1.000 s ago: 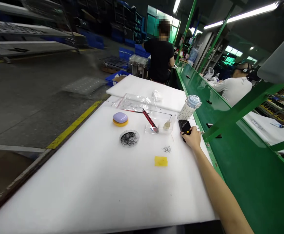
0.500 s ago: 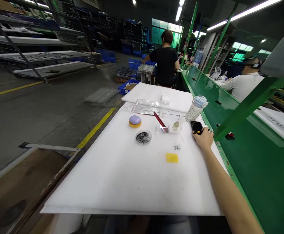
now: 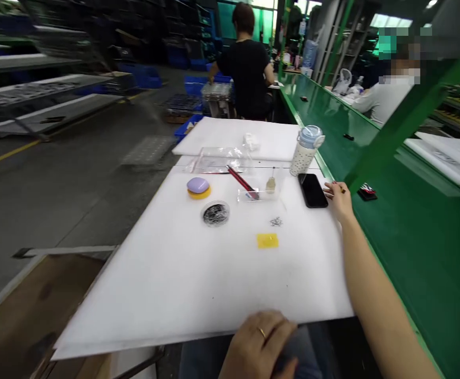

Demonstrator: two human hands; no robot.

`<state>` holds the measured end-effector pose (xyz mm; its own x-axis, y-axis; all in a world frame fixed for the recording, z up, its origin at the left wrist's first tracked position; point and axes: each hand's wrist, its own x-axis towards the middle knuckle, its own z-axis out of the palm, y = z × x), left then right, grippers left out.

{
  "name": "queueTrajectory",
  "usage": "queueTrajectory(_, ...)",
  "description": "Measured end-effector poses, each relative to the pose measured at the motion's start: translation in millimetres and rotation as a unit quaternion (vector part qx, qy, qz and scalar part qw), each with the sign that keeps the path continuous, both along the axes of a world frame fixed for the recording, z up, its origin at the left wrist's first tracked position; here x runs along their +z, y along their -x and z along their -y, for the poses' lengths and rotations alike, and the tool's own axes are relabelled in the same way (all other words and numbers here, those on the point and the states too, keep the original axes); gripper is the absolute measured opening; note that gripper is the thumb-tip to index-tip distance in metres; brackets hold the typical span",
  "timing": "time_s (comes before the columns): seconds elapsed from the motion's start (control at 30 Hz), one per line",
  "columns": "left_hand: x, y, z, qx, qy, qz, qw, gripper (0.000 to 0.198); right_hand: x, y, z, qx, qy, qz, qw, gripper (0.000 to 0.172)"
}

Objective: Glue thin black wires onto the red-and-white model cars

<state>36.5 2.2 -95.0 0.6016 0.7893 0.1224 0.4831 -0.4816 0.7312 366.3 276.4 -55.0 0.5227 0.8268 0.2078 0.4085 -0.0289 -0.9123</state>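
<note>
My right hand [image 3: 338, 199] rests at the table's right edge, just right of a black phone [image 3: 312, 190] lying face up. Its fingers are bent, and a small dark bit shows at them; what they hold is mostly hidden. My left hand [image 3: 257, 345], with a ring on one finger, is over my lap at the table's front edge, fingers loosely curved, thumb apart, nothing seen in it. On the table are a yellow piece [image 3: 267, 240], a little heap of thin dark pins [image 3: 276, 221], a round clear dish [image 3: 215, 213] of dark bits and a lilac-and-yellow oval case [image 3: 198, 187].
Red-and-black sticks [image 3: 243, 182] and a small bottle [image 3: 270, 184] are with a clear tray [image 3: 255, 197]. Behind lie clear plastic bags [image 3: 224, 159]; a speckled tumbler [image 3: 304, 150] stands back right. A green post [image 3: 391, 137] rises at right. Two people sit farther off.
My right hand has moved off the phone to its right, uncovering it; the thin dark tool with a yellow band no longer shows clearly. My left hand has come into view at the front edge.
</note>
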Motion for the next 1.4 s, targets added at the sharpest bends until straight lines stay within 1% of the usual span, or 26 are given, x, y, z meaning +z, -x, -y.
queueTrajectory(0.03, 5.2, -7, -7, 0.045, -0.086, -0.009, 0.995, 0.038, -1.3, -1, 0, 0.002, 0.0, -0.014, 1.0, 0.026)
queueTrajectory(0.07, 8.8, -16, -12, 0.084, -0.151, -0.017, 0.985, 0.032, -2.5, -1, 0, 0.008, -0.002, -0.024, 1.0, 0.025)
queueTrajectory(0.1, 11.1, -27, -17, 0.133, -0.194, -0.014, 0.972, 0.026, -3.5, -1, 0, 0.016, -0.005, -0.032, 0.999, 0.026)
queueTrajectory(0.13, 12.5, -37, -20, 0.18, -0.217, -0.012, 0.959, 0.022, -4.3, -1, 1, 0.026, -0.007, -0.038, 0.999, 0.027)
queueTrajectory(0.2, 14.2, -52, -22, 0.206, -0.211, -0.033, 0.955, 0.026, -5.4, 0, 4, 0.046, -0.007, -0.05, 0.998, 0.031)
queueTrajectory(0.3, 17.2, -57, -21, 0.203, -0.178, -0.047, 0.962, 0.036, -5.8, 0, 7, 0.07, 0.001, -0.063, 0.996, 0.035)
queueTrajectory(0.4, 23.2, -50, -22, 0.204, -0.177, -0.026, 0.963, 0.038, -2.4, -3, 7, 0.079, 0.011, -0.071, 0.994, 0.033)
queueTrajectory(0.47, 28.7, -41, -25, 0.176, -0.167, -0.009, 0.97, 0.036, 4.7, -4, 9, 0.083, 0.018, -0.078, 0.993, 0.029)
queueTrajectory(0.53, 33.4, -29, -30, 0.123, -0.15, -0.006, 0.981, 0.035, 17.4, -5, 16, 0.093, 0.031, -0.082, 0.992, 0.026)
queueTrajectory(0.6, 35.1, -18, -35, 0.088, -0.169, -0.033, 0.981, 0.042, 35.2, -7, 31, 0.113, 0.049, -0.081, 0.989, 0.027)
queueTrajectory(0.7, 30.6, -11, -38, 0.096, -0.241, -0.083, 0.962, 0.058, 62.8, -20, 61, 0.18, 0.063, -0.085, 0.978, 0.036)
queueTrajectory(0.77, 25.9, -14, -37, 0.11, -0.268, -0.109, 0.951, 0.065, 75.0, -38, 76, 0.214, 0.057, -0.082, 0.972, 0.041)
queueTrajectory(0.8, 24.1, -17, -36, 0.117, -0.28, -0.117, 0.946, 0.067, 77.8, -50, 80, 0.195, 0.052, -0.064, 0.977, 0.042)
queueTrajectory(0.83, 22.8, -20, -35, 0.123, -0.291, -0.123, 0.941, 0.068, 78.3, -63, 80, 0.145, 0.048, -0.033, 0.988, 0.041)
queueTrajectory(0.87, 22.2, -23, -34, 0.127, -0.3, -0.124, 0.937, 0.07, 76.6, -77, 79, 0.065, 0.045, 0.008, 0.997, 0.038)
queueTrajectory(0.9, 22.2, -26, -34, 0.129, -0.309, -0.121, 0.934, 0.072, 72.9, -91, 76, -0.02, 0.053, 0.053, 0.997, 0.034)
queueTrajectory(0.93, 22.8, -29, -33, 0.129, -0.317, -0.119, 0.932, 0.073, 67.7, -104, 72, -0.085, 0.063, 0.084, 0.991, 0.03)
queueTrajectory(0.97, 24.0, -31, -33, 0.13, -0.324, -0.119, 0.93, 0.075, 61.4, -116, 68, -0.132, 0.078, 0.109, 0.982, 0.028)
queueTrajectory(1.0, 25.7, -32, -33, 0.131, -0.327, -0.121, 0.928, 0.076, 54.5, -125, 65, -0.157, 0.097, 0.126, 0.975, 0.029)
queueTrajectory(1.07, 31.2, -32, -34, 0.13, -0.319, -0.122, 0.931, 0.073, 40.1, -136, 61, -0.174, 0.129, 0.147, 0.965, 0.034)
queueTrajectory(1.17, 42.9, -20, -40, 0.095, -0.251, -0.088, 0.959, 0.063, 22.1, -138, 61, -0.186, 0.156, 0.17, 0.955, 0.034)
queueTrajectory(1.23, 50.1, -5, -47, 0.045, -0.212, -0.041, 0.975, 0.046, 15.2, -134, 63, -0.194, 0.157, 0.181, 0.951, 0.032)
queueTrajectory(1.27, 52.2, 3, -52, 0.034, -0.217, -0.018, 0.975, 0.034, 13.6, -131, 65, -0.199, 0.153, 0.185, 0.95, 0.031)
queueTrajectory(1.3, 53.1, 11, -56, 0.045, -0.233, -0.002, 0.971, 0.024, 13.3, -128, 67, -0.204, 0.148, 0.188, 0.949, 0.031)
queueTrajectory(1.33, 52.6, 18, -60, 0.066, -0.252, 0.008, 0.965, 0.021, 14.2, -125, 70, -0.208, 0.139, 0.19, 0.949, 0.032)
queueTrajectory(1.4, 48.1, 28, -67, 0.099, -0.273, 0.014, 0.957, 0.025, 19.5, -122, 79, -0.213, 0.113, 0.192, 0.951, 0.035)
